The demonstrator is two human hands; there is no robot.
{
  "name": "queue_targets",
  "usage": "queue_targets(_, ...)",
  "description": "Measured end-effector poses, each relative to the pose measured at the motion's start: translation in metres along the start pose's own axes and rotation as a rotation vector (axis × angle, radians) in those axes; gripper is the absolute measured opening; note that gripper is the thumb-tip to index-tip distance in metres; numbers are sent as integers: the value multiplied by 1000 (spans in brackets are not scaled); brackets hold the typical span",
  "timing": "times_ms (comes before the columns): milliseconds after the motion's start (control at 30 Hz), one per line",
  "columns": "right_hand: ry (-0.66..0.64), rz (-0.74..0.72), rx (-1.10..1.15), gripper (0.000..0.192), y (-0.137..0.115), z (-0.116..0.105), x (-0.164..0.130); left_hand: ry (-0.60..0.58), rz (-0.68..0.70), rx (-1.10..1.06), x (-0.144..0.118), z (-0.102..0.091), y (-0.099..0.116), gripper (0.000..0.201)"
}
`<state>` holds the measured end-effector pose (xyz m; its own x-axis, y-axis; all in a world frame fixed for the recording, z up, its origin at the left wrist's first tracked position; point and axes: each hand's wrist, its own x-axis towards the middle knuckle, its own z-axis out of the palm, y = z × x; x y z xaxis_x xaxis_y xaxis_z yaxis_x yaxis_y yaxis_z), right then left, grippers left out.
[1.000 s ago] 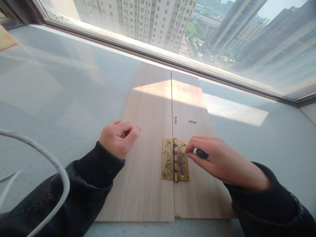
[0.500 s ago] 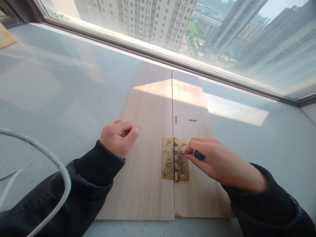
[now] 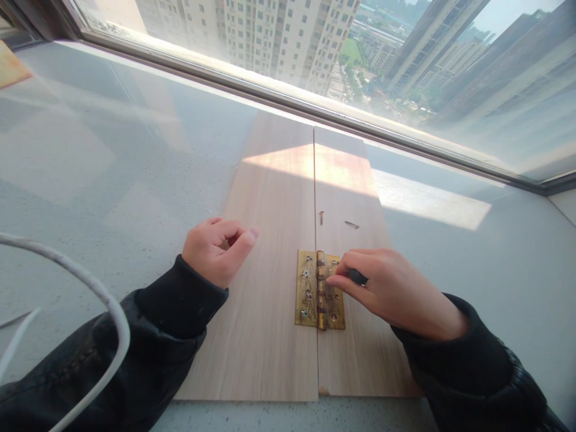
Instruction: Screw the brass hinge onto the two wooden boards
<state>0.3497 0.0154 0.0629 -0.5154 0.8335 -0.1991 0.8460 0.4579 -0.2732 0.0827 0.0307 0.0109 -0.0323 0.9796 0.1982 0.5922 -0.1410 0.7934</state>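
Note:
Two light wooden boards, the left board (image 3: 265, 252) and the right board (image 3: 355, 354), lie side by side on a grey sill. A tarnished brass hinge (image 3: 310, 294) spans their seam. My right hand (image 3: 396, 291) grips a small dark-handled screwdriver (image 3: 357, 276), its tip hidden by my fingers over the hinge's right leaf. My left hand (image 3: 218, 249) rests loosely curled on the left board's edge, holding nothing that I can see. Two loose screws, a near screw (image 3: 321, 217) and a far screw (image 3: 351, 225), lie on the right board beyond the hinge.
A white cable (image 3: 90, 288) arcs over my left sleeve at the lower left. A large window (image 3: 315, 48) with a dark frame runs along the far edge of the sill. A tan object (image 3: 11, 66) sits at the far left corner.
My right hand has slid a little left with the screwdriver, so my fingers now cover more of the hinge's right leaf. The left hand has stayed still.

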Motion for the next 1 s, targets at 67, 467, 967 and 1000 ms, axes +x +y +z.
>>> queue_targets(67,10,-2,-4,28,1,-1,0,-1,-4,2,0,0,0,39)
queue_targets(467,43,-143,66,18,-4,-8,-5,5,-12,-45,0,1,-1,38)
queue_targets(967,10,-78,36,15,4,-8,-7,10,-3,-51,-1,1,0,37)
queue_targets(1000,3,-68,35,15,4,-8,-7,10,-5,-50,-1,1,0,37)
